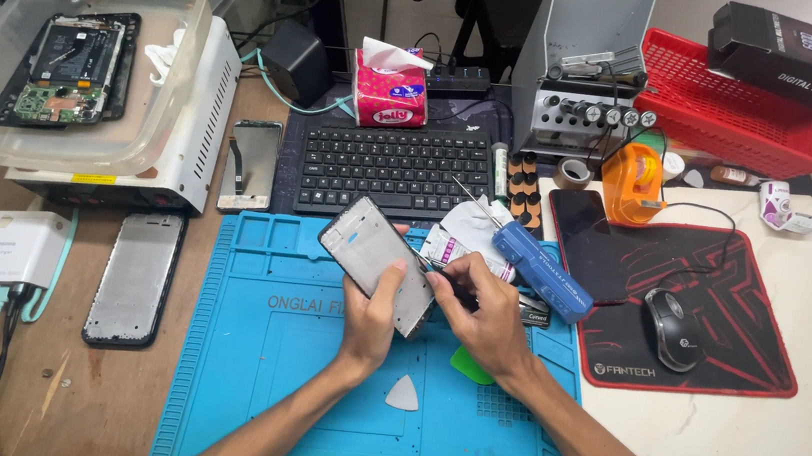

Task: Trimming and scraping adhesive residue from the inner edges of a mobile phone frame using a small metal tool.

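Left fingers [391, 275]: wrapped around the lower end of a grey rectangular phone frame [375, 255], gripping it tilted above the blue silicone repair mat [308, 399].
Right fingers [466, 280]: pinched shut on a thin dark metal tool [433, 273], its tip touching the frame's right edge.
Left hand [371, 320]: directly under the frame, over the mat's middle.
Right hand [487, 317]: just right of the frame.
Frame's place: held in the air, in front of the black keyboard [394, 168], not resting on the desk [756, 436].
Near the frame: a blue-handled screwdriver [538, 267] just to its right; a white triangular pick [403, 393] and a green pick [469, 365] below it on the mat.
Further left of the frame: a dark phone back panel [134, 277] on the bare desk.
Risk: the tip might slip along the edge and gouge the frame or jab the left thumb, likely if pushed hard while the frame was held by one end only.
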